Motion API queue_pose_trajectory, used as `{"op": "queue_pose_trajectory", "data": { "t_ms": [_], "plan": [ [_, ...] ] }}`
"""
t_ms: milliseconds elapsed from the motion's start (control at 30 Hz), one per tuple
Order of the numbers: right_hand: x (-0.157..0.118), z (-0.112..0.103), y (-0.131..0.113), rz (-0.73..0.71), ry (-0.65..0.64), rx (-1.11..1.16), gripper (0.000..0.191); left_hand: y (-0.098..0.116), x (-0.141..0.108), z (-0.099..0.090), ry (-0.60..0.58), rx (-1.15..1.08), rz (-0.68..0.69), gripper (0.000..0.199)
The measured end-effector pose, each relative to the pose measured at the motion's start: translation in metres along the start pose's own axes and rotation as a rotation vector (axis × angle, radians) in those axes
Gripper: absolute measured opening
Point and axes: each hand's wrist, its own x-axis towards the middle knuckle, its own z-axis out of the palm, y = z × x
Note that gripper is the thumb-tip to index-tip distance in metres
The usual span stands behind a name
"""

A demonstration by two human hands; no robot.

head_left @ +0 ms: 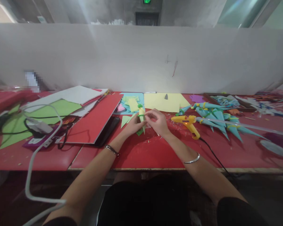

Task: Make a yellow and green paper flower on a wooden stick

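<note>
A small pale yellow-green paper cone (143,120) with green trim around it and a green knob on top stands point down between my hands. My left hand (132,124) has its thumb and fingers closed around the cone from the left. On the right side, my right hand (158,121) is in a pinch, its fingertips touching or very near the cone. Whatever those fingertips grip is too small to make out. Right of my right hand lies a yellow glue gun (188,124) with a clear glue stick (245,125) sticking out of its back.
Several blue paper cones (218,117) lie behind the glue gun. Yellow sheets (166,102) and a pile of paper pieces (132,103) are at the back. Left are a red board (94,119), a purple power strip (39,141) and a white cable (30,169). A white partition (122,56) rises behind.
</note>
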Motion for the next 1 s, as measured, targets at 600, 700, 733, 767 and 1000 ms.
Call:
{"op": "queue_pose_trajectory", "data": {
  "t_ms": [600, 700, 733, 767, 1000],
  "plan": [
    [0.0, 0.001, 0.001, 0.014, -0.014, 0.036, 0.005, -0.007, 0.0, -0.003, -0.044, 0.191, 0.07, 0.042],
    [0.0, 0.001, 0.0, 0.021, -0.016, 0.04, 0.005, -0.007, 0.0, -0.003, -0.056, 0.198, 0.075, 0.043],
    [0.0, 0.001, 0.0, 0.021, -0.015, 0.044, 0.006, -0.006, 0.0, -0.003, -0.057, 0.194, 0.079, 0.042],
    [0.0, 0.001, 0.0, 0.02, -0.012, 0.045, 0.007, -0.006, 0.0, -0.003, -0.055, 0.19, 0.082, 0.041],
    [0.005, -0.007, 0.012, 0.167, 0.055, -0.251, 0.017, -0.003, 0.004, -0.008, 0.203, 0.253, -0.056, 0.032]
  ]
}}
